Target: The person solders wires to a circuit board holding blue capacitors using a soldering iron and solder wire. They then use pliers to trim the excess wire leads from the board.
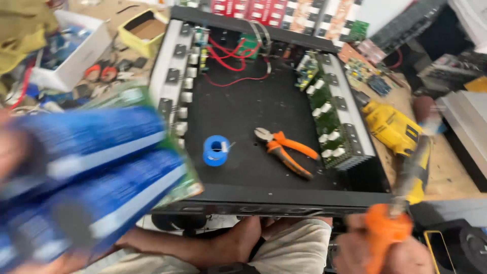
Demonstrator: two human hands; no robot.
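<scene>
I am looking down into a large open black metal chassis (264,109) that is filling the middle of the frame, its near edge running along the lower centre. Green circuit boards with white blocks (324,119) are lining its right wall, a row of metal brackets (175,76) is lining its left wall, and red wires (231,56) are looping at its far end.

In the lower left of the frame, a blurred green board carrying big blue cylindrical capacitors (96,167) is sitting very close to the camera and covering the chassis's left corner. My left hand (12,152) is showing only as a blur at the far left edge beside that board; I cannot tell whether it is gripping it.

At the lower right, my right hand (401,253) is closing around the orange handle of a screwdriver (390,223), whose shaft is pointing up toward a yellow power drill (393,127) lying on the wooden surface (446,172) just right of the chassis.

On the chassis floor, orange-handled cutters (286,147) are lying just right of a small blue spool (215,150), both well apart from either hand.

A white box (76,56) and a yellow box (144,30) are sitting in the upper left clutter, and loose circuit boards (362,68) are lying at the upper right.
</scene>
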